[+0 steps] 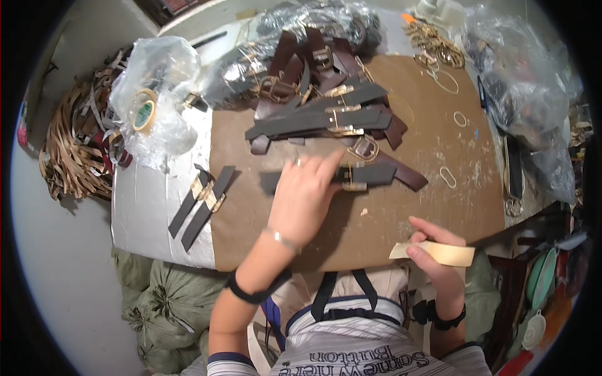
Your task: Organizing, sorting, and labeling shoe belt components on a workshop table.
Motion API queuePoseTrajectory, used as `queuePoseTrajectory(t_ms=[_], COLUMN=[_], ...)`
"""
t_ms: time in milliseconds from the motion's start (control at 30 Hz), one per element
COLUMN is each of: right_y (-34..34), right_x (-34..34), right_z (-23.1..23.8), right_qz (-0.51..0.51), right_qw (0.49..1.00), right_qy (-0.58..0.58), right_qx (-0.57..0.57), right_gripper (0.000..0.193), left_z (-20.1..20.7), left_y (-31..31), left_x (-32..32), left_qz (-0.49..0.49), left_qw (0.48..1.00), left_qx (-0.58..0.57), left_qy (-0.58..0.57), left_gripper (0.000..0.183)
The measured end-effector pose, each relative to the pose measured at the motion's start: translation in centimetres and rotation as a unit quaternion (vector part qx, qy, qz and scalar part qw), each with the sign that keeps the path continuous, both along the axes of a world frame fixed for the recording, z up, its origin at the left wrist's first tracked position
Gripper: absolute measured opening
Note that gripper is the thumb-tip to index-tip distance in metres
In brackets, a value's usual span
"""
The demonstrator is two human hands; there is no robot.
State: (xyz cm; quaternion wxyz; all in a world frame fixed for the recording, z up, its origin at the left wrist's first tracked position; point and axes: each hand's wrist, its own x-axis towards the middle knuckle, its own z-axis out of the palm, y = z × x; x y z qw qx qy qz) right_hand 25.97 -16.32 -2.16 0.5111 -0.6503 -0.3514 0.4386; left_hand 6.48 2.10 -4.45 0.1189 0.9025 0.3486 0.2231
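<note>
My left hand [302,195] is closed over a black strap with a gold buckle [376,176] near the middle of the table. Its fingertips are slightly blurred, and the palm hides part of the strap. In my right hand [434,245], at the near right edge, is a roll of cream masking tape [456,255] with a short end pulled out past the thumb. Just beyond the left hand lies a dark brown strap [409,175] with a round-framed buckle [363,148]. Two black straps with gold buckles [202,208] rest side by side on the left.
A heap of black and brown buckled straps [326,113] covers the table's far middle. Clear plastic bags [164,69] stand at left, one with a tape roll [145,111] on it. Rubber bands [448,177] lie at right, below gold buckles [439,47]. Tan straps [78,138] hang at far left.
</note>
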Motion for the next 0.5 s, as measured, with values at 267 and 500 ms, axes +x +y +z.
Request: queuePoseTrajectory(t_ms=[267,500], right_y=[4.4,5.1], right_x=[-2.0,-4.2], right_z=[-0.8,-3.9], right_qz=[0.132,0.115], right_qw=[0.982,0.986], right_qy=[-0.136,-0.121], right_qx=[0.02,0.011], right_gripper=[0.024,0.02], left_z=[-1.8,-5.2], left_y=[-10.1,-12.8], left_x=[-2.2,-3.9], left_qz=[0.055,0.019], left_qw=[0.994,0.991], left_qx=[-0.075,-0.044], left_qy=[-0.051,-0.126], left_gripper=[0.048,0.034])
